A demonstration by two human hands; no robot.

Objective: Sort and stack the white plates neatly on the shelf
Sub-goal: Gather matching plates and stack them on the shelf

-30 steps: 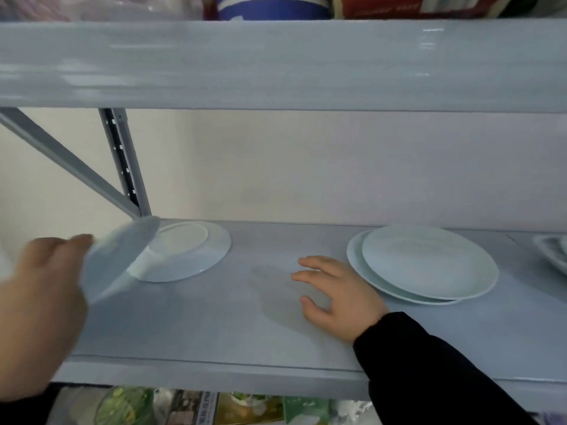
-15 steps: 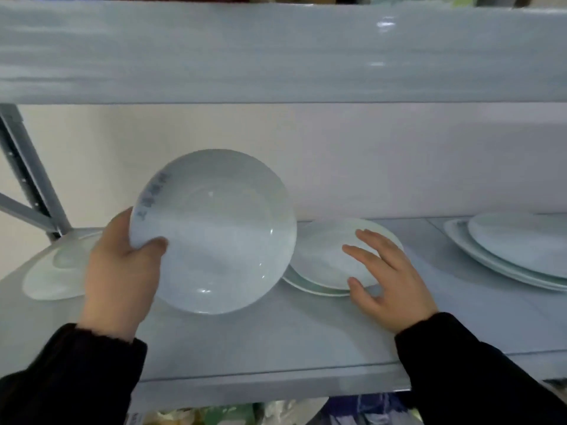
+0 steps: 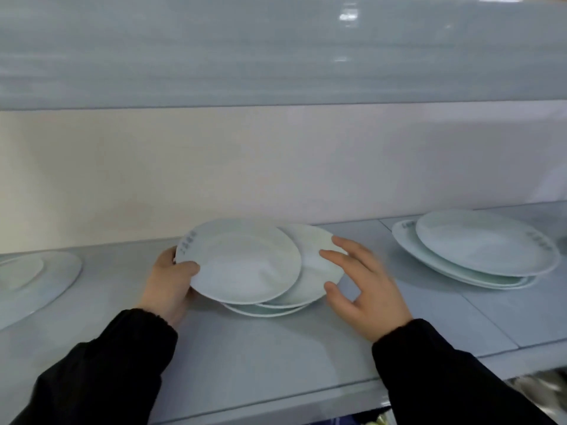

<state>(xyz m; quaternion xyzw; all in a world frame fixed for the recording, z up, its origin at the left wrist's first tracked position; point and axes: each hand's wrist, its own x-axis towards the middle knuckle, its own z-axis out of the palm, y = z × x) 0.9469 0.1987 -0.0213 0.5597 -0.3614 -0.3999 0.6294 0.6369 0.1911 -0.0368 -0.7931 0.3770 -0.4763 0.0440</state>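
While L hand (image 3: 171,282) grips top plate (image 3: 245,265) on centre pair (image 3: 314,273), R hand (image 3: 368,289), spread wide, touches pair; right pair (image 3: 484,246), left plate (image 3: 40,277): 6 total.

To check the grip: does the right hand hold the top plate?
No, the left hand grips the top plate; the right hand is open.

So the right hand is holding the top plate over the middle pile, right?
No, the left hand grips the top plate over the middle pile; the right hand is open at the pile's edge. The head view shows it.
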